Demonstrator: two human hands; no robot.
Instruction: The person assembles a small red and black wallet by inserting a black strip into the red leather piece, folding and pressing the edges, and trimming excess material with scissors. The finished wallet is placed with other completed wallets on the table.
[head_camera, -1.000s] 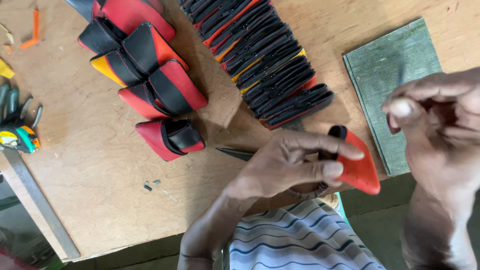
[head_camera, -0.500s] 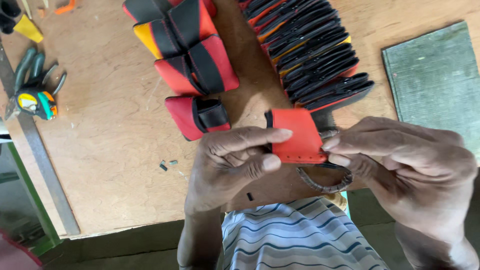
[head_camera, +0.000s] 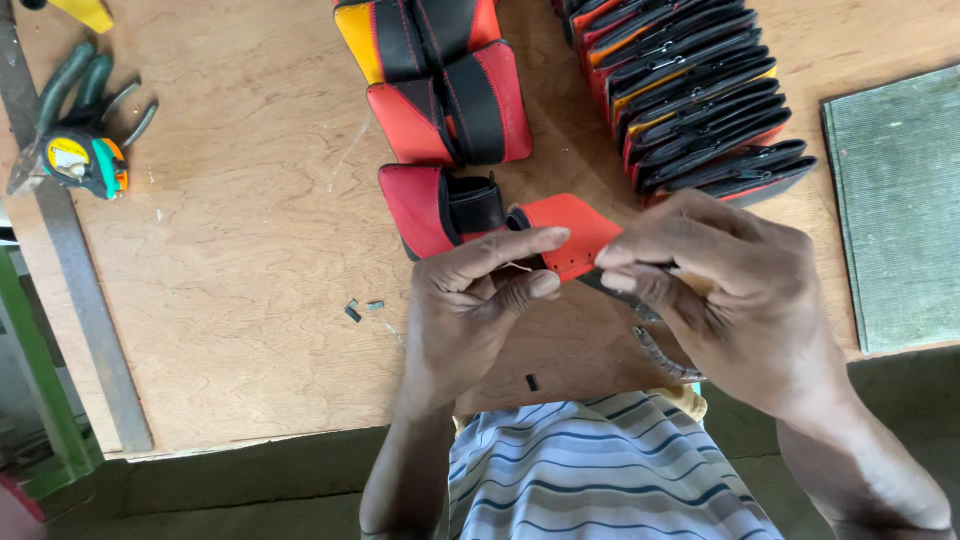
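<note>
Both hands hold a small red leather piece (head_camera: 570, 232) with stitched edges above the wooden table (head_camera: 240, 250). My left hand (head_camera: 475, 300) pinches its left end between thumb and fingers. My right hand (head_camera: 720, 285) grips its right end and covers part of it. Just behind the piece lies a red and black pouch (head_camera: 440, 208). More red, black and yellow pouches (head_camera: 440, 80) lie in a column beyond it.
A row of several stacked black and red wallets (head_camera: 690, 95) stands at the back right. A green mat (head_camera: 895, 200) lies at the right edge. A tape measure (head_camera: 85, 160), pliers (head_camera: 75, 85) and a metal ruler (head_camera: 75, 270) lie at the left.
My right hand came in from the right and took hold of the red piece alongside my left. The view shifted, so the table items appear further right and closer.
</note>
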